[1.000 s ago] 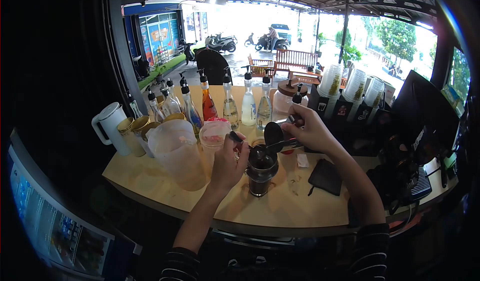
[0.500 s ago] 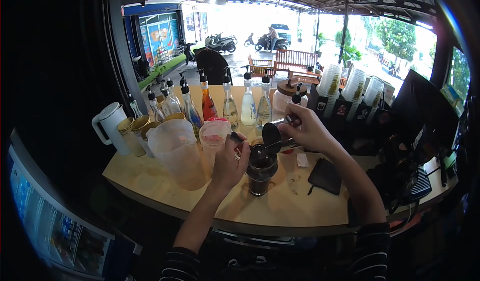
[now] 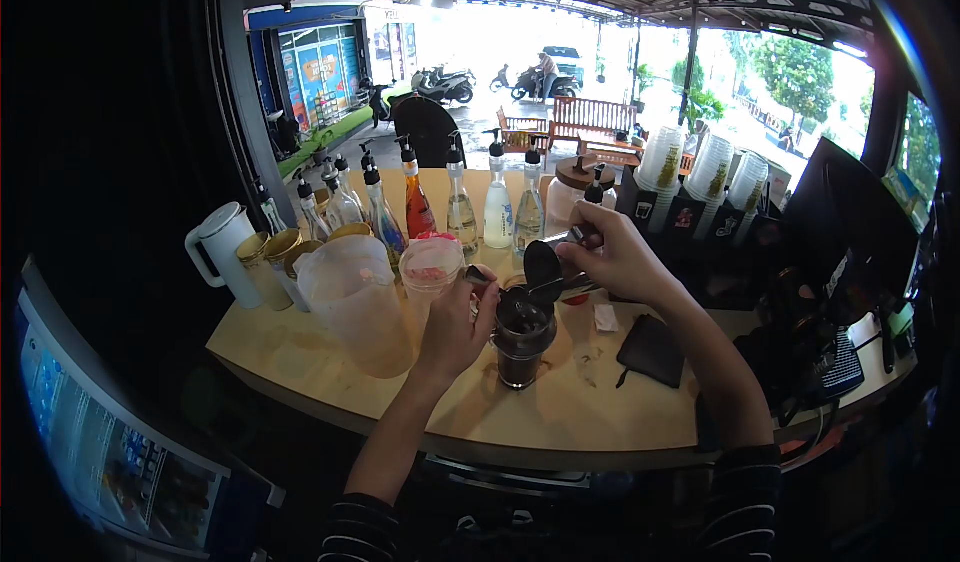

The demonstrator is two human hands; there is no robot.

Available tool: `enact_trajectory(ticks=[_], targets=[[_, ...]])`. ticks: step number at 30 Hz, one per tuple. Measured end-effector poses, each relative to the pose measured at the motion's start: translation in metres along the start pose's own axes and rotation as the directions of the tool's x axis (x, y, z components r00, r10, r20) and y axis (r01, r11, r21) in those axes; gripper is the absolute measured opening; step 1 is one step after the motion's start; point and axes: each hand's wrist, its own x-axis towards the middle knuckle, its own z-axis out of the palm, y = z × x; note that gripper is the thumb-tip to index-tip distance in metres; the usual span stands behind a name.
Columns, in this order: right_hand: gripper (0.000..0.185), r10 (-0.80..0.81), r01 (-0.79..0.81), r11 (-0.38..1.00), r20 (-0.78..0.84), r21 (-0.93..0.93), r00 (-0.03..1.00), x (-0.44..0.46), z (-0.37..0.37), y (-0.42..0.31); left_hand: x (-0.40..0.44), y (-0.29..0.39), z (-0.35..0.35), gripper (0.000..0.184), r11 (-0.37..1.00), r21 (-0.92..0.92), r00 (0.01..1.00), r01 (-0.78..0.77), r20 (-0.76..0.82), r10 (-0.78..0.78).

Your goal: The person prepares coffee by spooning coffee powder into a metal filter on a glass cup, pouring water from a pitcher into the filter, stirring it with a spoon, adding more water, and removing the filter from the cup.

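A clear glass jar [image 3: 518, 369] with dark contents stands on the counter in front of me. Above its right rim, my right hand [image 3: 617, 252] grips a metal vessel with a dark round opening [image 3: 542, 265], tilted toward the jar. A thin shiny strip shows at the vessel's lower edge, over the jar. My left hand [image 3: 455, 327] is closed at the jar's left side, with a dark end [image 3: 477, 277] poking out above the fingers; the rest of what it holds is hidden. Left of that hand are a large frosted plastic pitcher [image 3: 355, 312] and a clear tub with pink contents [image 3: 433, 262].
Several pump bottles [image 3: 416, 202] line the counter's [image 3: 470, 417] far side. A white jug [image 3: 226, 257] and brown cups [image 3: 262, 272] stand left. Rightward are a wood-lidded jar [image 3: 580, 187], stacked plastic cups [image 3: 662, 162], a black pouch [image 3: 651, 350] and a dark monitor [image 3: 850, 212].
Almost nothing differs. Both hands stay over the jar with the same grips, and the tilted vessel keeps its place above the rim.
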Motion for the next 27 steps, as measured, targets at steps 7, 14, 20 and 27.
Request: enact_trajectory(ticks=[7, 14, 20, 27], targets=[[0.026, 0.024, -0.024, 0.999, -0.015, -0.026, 1.000, 0.003, -0.002, -0.011, -0.002, -0.003, -0.004, 0.010, 0.998, 0.022, 0.998, -0.056, 0.042, 0.055], [0.025, -0.046, 0.045, 0.998, -0.018, -0.043, 0.999, 0.010, 0.003, -0.011, -0.003, 0.001, -0.008, 0.008, 0.995, 0.017, 0.992, -0.097, 0.083, 0.095], [0.026, -0.019, 0.018, 0.997, -0.011, -0.069, 1.000, 0.011, 0.002, -0.012, -0.005, -0.004, -0.014, 0.008, 0.991, 0.008, 0.990, -0.133, 0.054, 0.132], [0.026, -0.016, 0.013, 0.990, -0.022, -0.143, 1.000, 0.010, 0.001, -0.010, -0.006, 0.000, -0.022, 0.009, 0.984, 0.062, 0.986, -0.165, 0.033, 0.164]])
